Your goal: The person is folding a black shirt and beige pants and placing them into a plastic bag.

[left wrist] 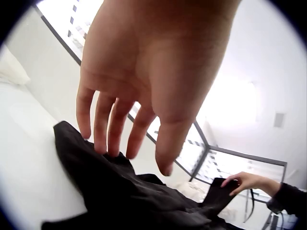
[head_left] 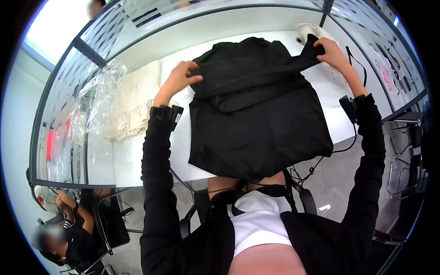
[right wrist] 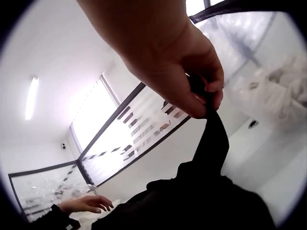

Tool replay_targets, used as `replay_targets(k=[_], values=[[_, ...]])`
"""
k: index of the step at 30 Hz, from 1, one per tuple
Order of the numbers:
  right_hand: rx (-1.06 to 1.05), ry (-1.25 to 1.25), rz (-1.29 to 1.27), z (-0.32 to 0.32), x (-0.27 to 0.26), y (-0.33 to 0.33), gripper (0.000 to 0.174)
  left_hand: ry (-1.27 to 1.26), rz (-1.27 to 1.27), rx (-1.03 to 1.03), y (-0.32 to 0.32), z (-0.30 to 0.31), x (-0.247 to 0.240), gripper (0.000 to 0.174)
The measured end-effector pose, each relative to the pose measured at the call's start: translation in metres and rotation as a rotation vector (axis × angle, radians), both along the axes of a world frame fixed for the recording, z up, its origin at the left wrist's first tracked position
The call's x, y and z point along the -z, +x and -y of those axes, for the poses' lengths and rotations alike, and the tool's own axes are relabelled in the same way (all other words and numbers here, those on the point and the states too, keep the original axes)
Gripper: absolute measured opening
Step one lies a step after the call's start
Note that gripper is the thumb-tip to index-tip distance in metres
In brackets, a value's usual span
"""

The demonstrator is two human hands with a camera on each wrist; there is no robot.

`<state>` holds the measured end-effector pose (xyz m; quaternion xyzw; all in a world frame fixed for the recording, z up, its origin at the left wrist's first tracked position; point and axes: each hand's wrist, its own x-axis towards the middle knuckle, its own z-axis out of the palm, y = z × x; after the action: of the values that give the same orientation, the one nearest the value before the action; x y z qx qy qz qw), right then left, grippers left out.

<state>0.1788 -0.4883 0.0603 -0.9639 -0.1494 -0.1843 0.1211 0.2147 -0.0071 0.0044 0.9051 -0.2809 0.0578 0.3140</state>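
A black garment (head_left: 266, 133) lies spread over the white table, its lower edge hanging past the front edge. One sleeve is folded across its upper part, and its end is raised at the right. My right hand (head_left: 332, 54) pinches that sleeve end between thumb and fingers; the right wrist view shows the cloth (right wrist: 213, 143) hanging from the right hand (right wrist: 192, 72). At the garment's upper left, my left hand (head_left: 178, 79) has its fingers spread and relaxed. In the left wrist view the left hand (left wrist: 144, 81) is just above the cloth (left wrist: 110, 187), holding nothing; contact cannot be told.
Cream folded cloth (head_left: 137, 96) and clear plastic wrapping (head_left: 103, 96) lie at the left. A whitish bundle (head_left: 316, 31) sits at the back right. Framed panels border the white table (head_left: 183, 151). A cable (head_left: 346, 149) hangs near the right sleeve. Another person (head_left: 75, 233) sits lower left.
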Motion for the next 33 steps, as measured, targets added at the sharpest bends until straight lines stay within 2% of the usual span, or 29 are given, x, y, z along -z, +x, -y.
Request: replay_targets(k=[3, 5, 6, 9, 10, 13, 16, 19, 21, 23, 25, 28, 33], values=[[-0.02, -0.028, 0.029, -0.002, 0.013, -0.004, 0.046, 0.061, -0.133, 0.213, -0.034, 0.02, -0.01, 0.033], [0.03, -0.086, -0.041, -0.006, 0.015, -0.009, 0.056, 0.143, -0.097, 0.264, -0.045, 0.025, -0.003, 0.032], [0.051, -0.08, -0.065, -0.008, 0.016, -0.013, 0.058, 0.219, -0.109, 0.219, -0.053, 0.028, -0.005, 0.021], [0.159, -0.064, -0.124, -0.012, 0.022, -0.023, 0.062, 0.296, 0.015, 0.241, -0.059, 0.029, 0.0, 0.023], [0.198, -0.059, -0.137, -0.012, 0.024, -0.023, 0.064, 0.249, 0.171, 0.227, -0.061, 0.031, 0.002, 0.023], [0.168, -0.072, -0.089, -0.009, 0.037, -0.024, 0.063, 0.383, 0.242, 0.168, -0.07, 0.031, -0.007, 0.02], [0.236, -0.083, -0.105, -0.018, 0.032, -0.024, 0.058, 0.433, -0.014, 0.293, -0.074, 0.023, 0.004, 0.011], [0.112, 0.06, 0.225, -0.016, 0.036, -0.007, 0.053, 0.429, -0.106, 0.285, -0.076, 0.02, 0.001, 0.01], [-0.037, 0.021, 0.436, -0.044, 0.01, -0.01, 0.05, 0.4, -0.181, 0.279, -0.076, 0.018, -0.002, 0.012], [-0.282, 0.353, 0.015, -0.086, -0.022, -0.023, 0.051, 0.385, -0.242, 0.276, -0.077, 0.017, -0.003, 0.013], [-0.621, 0.536, -0.268, -0.121, -0.037, -0.041, 0.052, 0.384, -0.272, 0.274, -0.075, 0.017, -0.005, 0.014], [-0.56, 0.424, -0.274, -0.133, -0.039, -0.041, 0.05, 0.306, -0.259, 0.265, -0.083, 0.012, -0.007, 0.016], [-0.302, 0.158, -0.417, -0.09, -0.002, -0.013, 0.043, 0.198, -0.193, 0.247, -0.093, 0.002, -0.015, 0.021]])
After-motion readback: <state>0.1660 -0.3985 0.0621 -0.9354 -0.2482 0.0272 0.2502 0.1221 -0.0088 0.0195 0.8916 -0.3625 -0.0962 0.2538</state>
